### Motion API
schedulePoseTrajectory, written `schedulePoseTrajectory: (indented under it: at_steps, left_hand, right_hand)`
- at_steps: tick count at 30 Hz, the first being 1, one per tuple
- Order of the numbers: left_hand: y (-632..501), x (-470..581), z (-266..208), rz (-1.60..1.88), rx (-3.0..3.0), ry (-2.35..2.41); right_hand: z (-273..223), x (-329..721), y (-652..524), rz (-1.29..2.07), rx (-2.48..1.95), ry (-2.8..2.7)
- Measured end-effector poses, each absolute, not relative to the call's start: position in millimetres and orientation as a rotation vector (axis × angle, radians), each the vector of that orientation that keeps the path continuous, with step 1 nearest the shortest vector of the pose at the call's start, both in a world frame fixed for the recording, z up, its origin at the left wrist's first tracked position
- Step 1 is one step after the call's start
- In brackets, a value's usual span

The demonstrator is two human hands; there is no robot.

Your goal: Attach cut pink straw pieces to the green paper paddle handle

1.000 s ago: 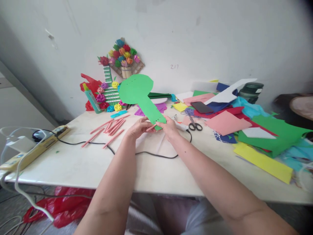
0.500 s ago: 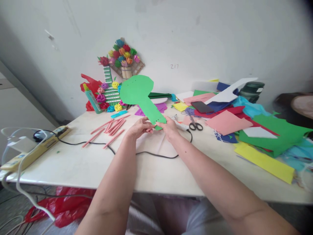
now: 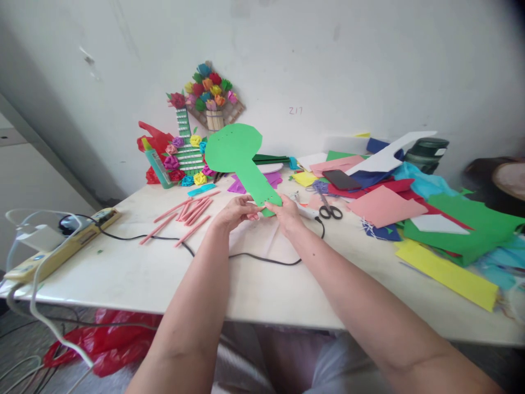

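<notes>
In front of me a green paper cutout, with a wide rounded top and a long narrow neck, is held raised over the table. Small dark dots mark its top and the end of the neck. My right hand grips the neck's lower end from the right, thumb on the front face. Curled fingers of my left hand pinch the same end at its left edge; whether they also hold something small is hidden. Beneath the hands, a pale translucent strip shows on the table.
Pink paper rolls lie left of my hands. A black cord crosses the table from a power strip. Scissors, a phone and heaped coloured paper lie rightward. A glue bottle and a flowered guitar-shaped craft stand behind.
The view has shifted slightly, so everything sits a little differently in the picture. Both hands keep their hold on the green cutout, almost still.
</notes>
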State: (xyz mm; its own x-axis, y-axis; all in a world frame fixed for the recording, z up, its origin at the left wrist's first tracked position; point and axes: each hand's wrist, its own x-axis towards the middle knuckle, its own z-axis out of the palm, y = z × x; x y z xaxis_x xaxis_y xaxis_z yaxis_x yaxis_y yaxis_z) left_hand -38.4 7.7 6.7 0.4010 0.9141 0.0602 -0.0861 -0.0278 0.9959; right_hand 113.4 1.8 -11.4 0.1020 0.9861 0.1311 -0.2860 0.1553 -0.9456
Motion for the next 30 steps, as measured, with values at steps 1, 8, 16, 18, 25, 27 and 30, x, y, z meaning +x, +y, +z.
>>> schedulePoseTrajectory:
  at_steps: [1,8,16,18,25,27,30]
  left_hand:
    - [8.1,-38.8,6.5,0.966,1.349,0.822]
    - [7.3,-39.0,8.2,0.998,1.315,0.833]
    - [7.4,-39.3,7.9,1.020,1.309,0.809]
    - [7.3,-39.5,8.0,1.022,1.310,0.810]
    - [4.6,-39.9,11.9,0.971,1.333,0.846]
    - [3.9,-39.8,12.7,0.950,1.352,0.863]
    - [4.3,-40.0,12.2,0.942,1.381,0.862]
  right_hand:
    - [-11.2,113.5,1.5,1.172,-0.921,-0.997]
    - [-11.0,113.4,0.8,1.170,-0.879,-1.007]
    - [-12.2,114.0,1.5,1.186,-0.842,-1.013]
    - [-12.4,114.4,1.8,1.184,-0.848,-1.022]
    - [-10.7,114.6,1.3,1.191,-0.883,-1.010]
    - [-10.5,114.5,1.2,1.194,-0.879,-0.997]
    - [-11.3,114.6,1.8,1.189,-0.877,-0.995]
